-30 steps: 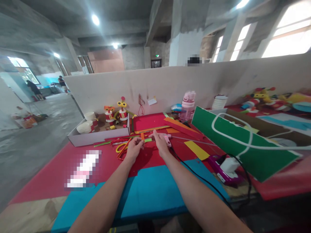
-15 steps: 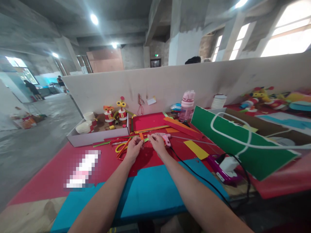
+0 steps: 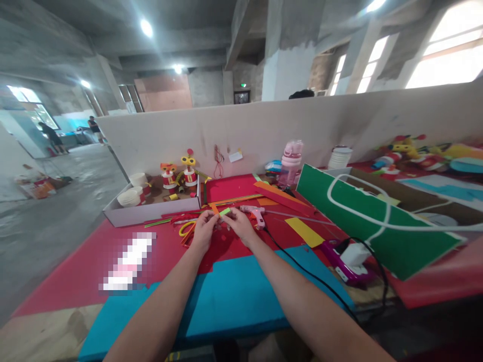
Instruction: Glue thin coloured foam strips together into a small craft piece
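Observation:
Over the red table covering [image 3: 166, 261], my left hand [image 3: 204, 231] is closed in a pinch on an orange paper strip [image 3: 214, 208]. My right hand [image 3: 240, 226] pinches a light green paper strip [image 3: 225, 211] beside it. The two strips meet at an angle between my fingertips; whether they are joined I cannot tell. Just right of my right hand lies a pink glue gun [image 3: 257, 215] with a black cord. A yellow looped handle [image 3: 184, 230] and several thin strips lie left of my left hand.
At the back left, a white box [image 3: 154, 217] holds paper cups and paper-cup figures [image 3: 189, 176]. A pink bottle [image 3: 291, 161] stands at the back. To the right are a green-sided box [image 3: 339, 221], a purple power strip [image 3: 349, 266] and a yellow paper piece [image 3: 304, 231]. Blue board [image 3: 241, 296] lies in front.
My hands have tilted, and the strips' ends have come together between my fingertips. The green strip shows more plainly, and the orange one leans further left. The glue gun has stayed put.

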{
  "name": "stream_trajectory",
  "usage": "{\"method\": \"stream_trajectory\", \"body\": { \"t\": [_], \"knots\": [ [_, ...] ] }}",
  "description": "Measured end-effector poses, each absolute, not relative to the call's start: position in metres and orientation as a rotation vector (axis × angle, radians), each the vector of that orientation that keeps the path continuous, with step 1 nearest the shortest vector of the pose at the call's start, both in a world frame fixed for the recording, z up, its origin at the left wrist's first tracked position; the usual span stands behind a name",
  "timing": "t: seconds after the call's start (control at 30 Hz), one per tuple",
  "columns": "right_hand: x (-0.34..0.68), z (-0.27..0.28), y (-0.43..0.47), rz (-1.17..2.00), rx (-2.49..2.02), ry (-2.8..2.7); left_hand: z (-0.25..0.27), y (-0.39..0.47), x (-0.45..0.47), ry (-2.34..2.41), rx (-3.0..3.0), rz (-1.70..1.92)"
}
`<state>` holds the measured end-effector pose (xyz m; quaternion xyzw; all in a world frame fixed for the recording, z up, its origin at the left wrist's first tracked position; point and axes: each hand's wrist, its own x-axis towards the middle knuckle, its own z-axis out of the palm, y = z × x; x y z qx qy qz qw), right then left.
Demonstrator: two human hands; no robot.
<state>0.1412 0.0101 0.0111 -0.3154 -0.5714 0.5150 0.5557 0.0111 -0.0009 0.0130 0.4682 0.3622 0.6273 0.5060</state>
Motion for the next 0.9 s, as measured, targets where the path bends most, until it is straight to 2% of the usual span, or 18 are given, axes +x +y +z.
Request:
{"method": "stream_trajectory", "body": {
  "t": [0.57,0.8,0.9],
  "knots": [
    [0.154,0.014,0.018,0.866,-0.898,-1.226,0.018,-0.005,0.011,0.901,1.135,1.467],
    [0.156,0.007,0.021,1.056,-0.929,-1.067,0.021,-0.009,0.012,0.91,1.195,1.395],
    [0.155,0.007,0.021,1.009,-0.913,-1.091,0.019,-0.008,0.013,0.931,1.231,1.372]
  ]
}}
